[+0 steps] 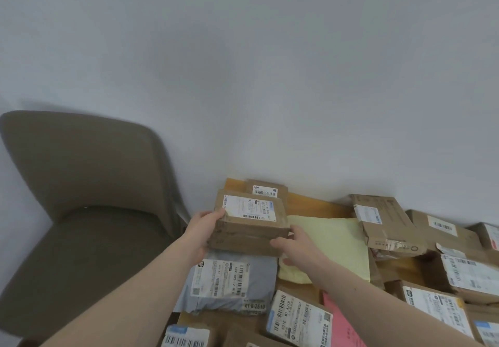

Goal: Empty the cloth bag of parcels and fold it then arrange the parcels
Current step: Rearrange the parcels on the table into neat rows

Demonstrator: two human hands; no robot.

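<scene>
Forearms nearest. Left hand and right hand grip 1 labelled cardboard parcel at its ends, above grey mailer. Folded yellow cloth bag beside right hand. Step: arranging; next, likely set the parcel squarely down.

Parcels crowding table; chair beside.

i see a plain pale grey wall filling the upper part of my view, evenly lit with soft shade near its base. at the left stands a brown-grey chair with a curved back and padded seat, close to the wall. a wooden tabletop meets the wall lower right.
</scene>
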